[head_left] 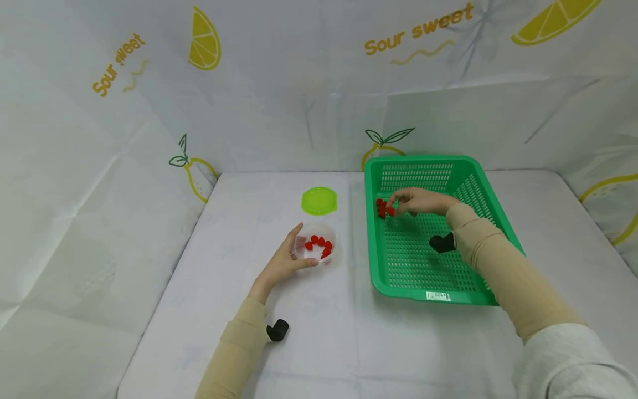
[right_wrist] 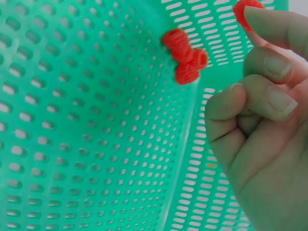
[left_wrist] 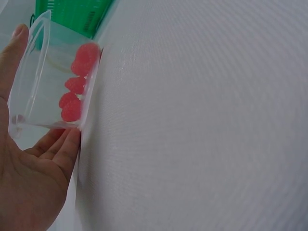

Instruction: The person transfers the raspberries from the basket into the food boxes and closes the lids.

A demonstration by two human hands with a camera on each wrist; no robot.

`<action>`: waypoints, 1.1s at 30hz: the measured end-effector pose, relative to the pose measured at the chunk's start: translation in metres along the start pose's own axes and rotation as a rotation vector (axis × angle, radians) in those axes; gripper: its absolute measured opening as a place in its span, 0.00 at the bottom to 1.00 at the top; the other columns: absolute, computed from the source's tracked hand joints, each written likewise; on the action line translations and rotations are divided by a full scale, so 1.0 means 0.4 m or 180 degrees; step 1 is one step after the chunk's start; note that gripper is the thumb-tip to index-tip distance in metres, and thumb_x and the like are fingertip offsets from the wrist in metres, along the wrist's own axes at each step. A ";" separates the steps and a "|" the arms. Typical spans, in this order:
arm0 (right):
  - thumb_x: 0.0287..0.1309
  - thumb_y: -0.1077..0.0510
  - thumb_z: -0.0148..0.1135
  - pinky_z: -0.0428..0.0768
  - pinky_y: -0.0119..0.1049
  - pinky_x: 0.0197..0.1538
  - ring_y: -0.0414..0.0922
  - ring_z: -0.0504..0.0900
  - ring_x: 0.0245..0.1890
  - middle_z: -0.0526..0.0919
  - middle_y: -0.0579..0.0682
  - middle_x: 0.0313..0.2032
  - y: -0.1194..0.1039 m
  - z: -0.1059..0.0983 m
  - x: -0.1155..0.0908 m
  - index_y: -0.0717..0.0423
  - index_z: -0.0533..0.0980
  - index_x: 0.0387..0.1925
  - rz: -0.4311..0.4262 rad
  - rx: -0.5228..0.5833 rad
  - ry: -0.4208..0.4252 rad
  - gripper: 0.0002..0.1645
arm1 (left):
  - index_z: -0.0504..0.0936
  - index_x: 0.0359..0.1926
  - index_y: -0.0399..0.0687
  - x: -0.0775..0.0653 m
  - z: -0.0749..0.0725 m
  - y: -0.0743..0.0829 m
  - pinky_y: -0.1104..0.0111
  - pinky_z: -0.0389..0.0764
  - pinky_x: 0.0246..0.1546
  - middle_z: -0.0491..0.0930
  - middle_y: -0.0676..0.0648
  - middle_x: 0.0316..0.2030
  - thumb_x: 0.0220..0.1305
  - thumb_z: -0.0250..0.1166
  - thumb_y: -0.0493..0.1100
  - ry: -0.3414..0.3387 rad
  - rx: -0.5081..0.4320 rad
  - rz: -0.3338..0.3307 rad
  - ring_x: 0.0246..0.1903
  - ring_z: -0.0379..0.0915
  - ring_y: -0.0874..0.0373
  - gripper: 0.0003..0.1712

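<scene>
In the head view my left hand holds a clear plastic tub standing on the table, thumb on the near side and fingers round the far left. Several red raspberries lie on the tub's bottom in the left wrist view. My right hand is inside a green plastic basket, near its left wall. Between thumb and index finger it pinches one raspberry, while the other fingers curl into the palm. Beside it, a small cluster of raspberries rests in the basket's corner area.
A lime-green lid lies flat on the white table, behind the tub. The basket's raised walls stand around my right hand. White cloth with lemon prints hangs at the back and sides.
</scene>
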State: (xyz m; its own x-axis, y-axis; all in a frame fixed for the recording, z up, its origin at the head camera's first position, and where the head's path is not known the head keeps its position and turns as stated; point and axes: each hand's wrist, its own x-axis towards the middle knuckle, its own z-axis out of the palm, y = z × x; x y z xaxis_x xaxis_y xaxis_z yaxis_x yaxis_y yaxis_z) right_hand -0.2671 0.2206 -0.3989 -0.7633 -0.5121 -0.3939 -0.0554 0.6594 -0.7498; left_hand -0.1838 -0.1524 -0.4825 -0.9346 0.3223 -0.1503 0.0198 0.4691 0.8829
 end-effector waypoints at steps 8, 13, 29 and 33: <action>0.63 0.58 0.53 0.72 0.44 0.37 0.48 0.65 0.30 0.70 0.51 0.26 -0.032 0.002 0.001 0.62 0.67 0.55 -0.0236 0.0161 0.0026 0.20 | 0.46 0.71 0.71 -0.002 -0.001 0.003 0.50 0.64 0.65 0.63 0.48 0.67 0.48 0.72 0.53 -0.0008 -0.0014 -0.0029 0.69 0.53 0.49 0.56; 0.63 0.58 0.53 0.74 0.42 0.38 0.53 0.68 0.35 0.76 0.56 0.45 -0.055 0.001 -0.002 0.59 0.69 0.53 -0.0325 0.0234 0.0123 0.18 | 0.45 0.72 0.64 -0.001 -0.002 0.003 0.48 0.63 0.65 0.62 0.45 0.67 0.49 0.72 0.51 -0.0020 -0.0031 -0.0001 0.69 0.52 0.47 0.57; 0.62 0.56 0.53 0.72 0.39 0.40 0.52 0.71 0.35 0.69 0.48 0.25 -0.141 0.014 0.000 0.52 0.72 0.51 -0.0552 0.0243 0.0191 0.15 | 0.46 0.71 0.70 -0.002 -0.005 0.014 0.50 0.64 0.65 0.63 0.47 0.67 0.48 0.72 0.54 -0.0031 0.0019 -0.0018 0.68 0.54 0.49 0.56; 0.61 0.56 0.55 0.71 0.39 0.39 0.46 0.68 0.27 0.66 0.47 0.21 -0.166 0.028 0.011 0.54 0.72 0.52 -0.0574 0.0285 0.0145 0.17 | 0.46 0.71 0.72 0.005 -0.001 0.000 0.49 0.64 0.64 0.63 0.48 0.66 0.47 0.72 0.54 -0.0030 -0.0012 -0.0001 0.68 0.55 0.49 0.56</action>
State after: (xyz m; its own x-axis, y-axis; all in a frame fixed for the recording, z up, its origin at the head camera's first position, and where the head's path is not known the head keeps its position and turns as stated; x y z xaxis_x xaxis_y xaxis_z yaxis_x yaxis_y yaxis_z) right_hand -0.2595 0.1685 -0.3566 -0.7746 -0.5907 -0.2261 -0.1380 0.5066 -0.8510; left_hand -0.1857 -0.1521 -0.4824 -0.9312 0.3299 -0.1549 0.0180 0.4660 0.8846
